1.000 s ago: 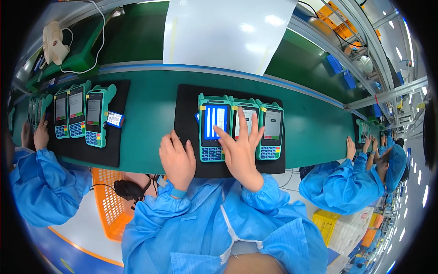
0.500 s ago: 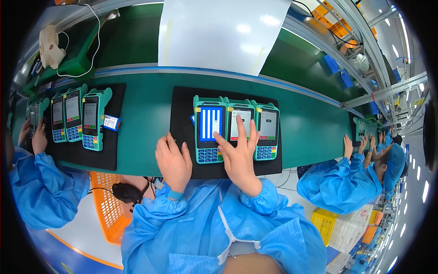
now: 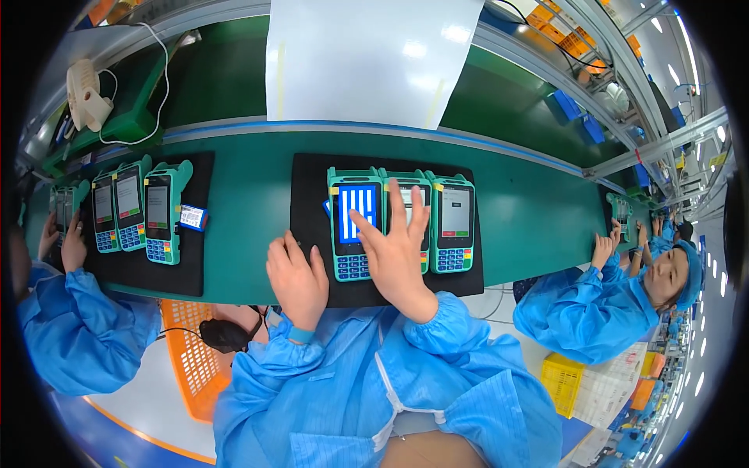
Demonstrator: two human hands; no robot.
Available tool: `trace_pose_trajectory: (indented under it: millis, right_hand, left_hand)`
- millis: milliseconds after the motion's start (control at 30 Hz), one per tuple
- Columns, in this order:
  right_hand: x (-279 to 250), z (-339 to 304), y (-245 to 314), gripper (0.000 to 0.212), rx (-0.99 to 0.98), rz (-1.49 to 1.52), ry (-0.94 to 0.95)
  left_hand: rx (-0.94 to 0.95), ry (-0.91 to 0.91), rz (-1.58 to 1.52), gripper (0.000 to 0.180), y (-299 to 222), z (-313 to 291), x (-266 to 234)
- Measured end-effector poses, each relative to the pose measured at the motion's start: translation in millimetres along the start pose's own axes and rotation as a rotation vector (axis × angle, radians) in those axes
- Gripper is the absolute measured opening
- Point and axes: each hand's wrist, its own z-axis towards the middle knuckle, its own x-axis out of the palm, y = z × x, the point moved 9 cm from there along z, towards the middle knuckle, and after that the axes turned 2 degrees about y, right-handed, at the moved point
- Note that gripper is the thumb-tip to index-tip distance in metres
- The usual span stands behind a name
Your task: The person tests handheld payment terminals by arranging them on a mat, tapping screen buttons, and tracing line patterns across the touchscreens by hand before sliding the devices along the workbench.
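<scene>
Three green handheld payment terminals stand side by side on a black mat (image 3: 312,173). The left terminal (image 3: 355,267) shows white vertical stripes on a blue screen. My right hand (image 3: 402,265) hovers over it with fingers spread; one fingertip is at that screen, though contact is hard to tell. Its other fingers cover much of the middle terminal (image 3: 382,173). Uncovered, the right terminal (image 3: 455,226) has a pale screen with a red and a green button. My left hand (image 3: 298,277) holds nothing and rests at the mat's front left, fingers apart, beside the left terminal.
At left, another mat (image 3: 199,234) carries several terminals (image 3: 162,210) and a blue-and-white battery (image 3: 193,218); a co-worker's hands (image 3: 74,242) work there. Another co-worker (image 3: 601,296) sits at right. An orange basket (image 3: 187,343) is below the bench; a white sheet (image 3: 367,62) hangs behind.
My right hand has shifted slightly left, its fingertip higher on the striped screen, where the stripe pattern has changed. My left hand stays put. The right co-worker's head has turned.
</scene>
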Motion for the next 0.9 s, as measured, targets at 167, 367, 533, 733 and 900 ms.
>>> trace_pose_trajectory:
  millis: [167, 367, 533, 733, 900]
  right_hand:
    - [6.0, 9.7, 44.6, 0.034, -0.078, 0.092, -0.007]
    - [-11.5, -12.4, 110.9, 0.047, -0.237, 0.277, 0.128]
    - [-38.3, -84.4, 100.8, 0.046, -0.168, 0.053, 0.257]
    - [-43.0, -107.2, 124.2, 0.065, -0.018, -0.064, 0.356]
    - [-33.1, -87.2, 129.4, 0.071, -0.080, -0.029, 0.332]
  left_hand:
    - [0.006, -0.018, -0.052, 0.045, 4.8, -2.2, -19.6]
    - [0.017, -0.127, -0.336, 0.046, 18.4, -39.5, -72.4]
    - [-0.083, -0.206, -0.161, 0.053, 18.5, -106.0, -119.3]
    - [0.018, -0.297, -0.029, 0.044, 78.0, -116.0, -201.1]
    - [0.376, -0.342, 0.343, 0.032, 85.5, -116.0, -260.8]
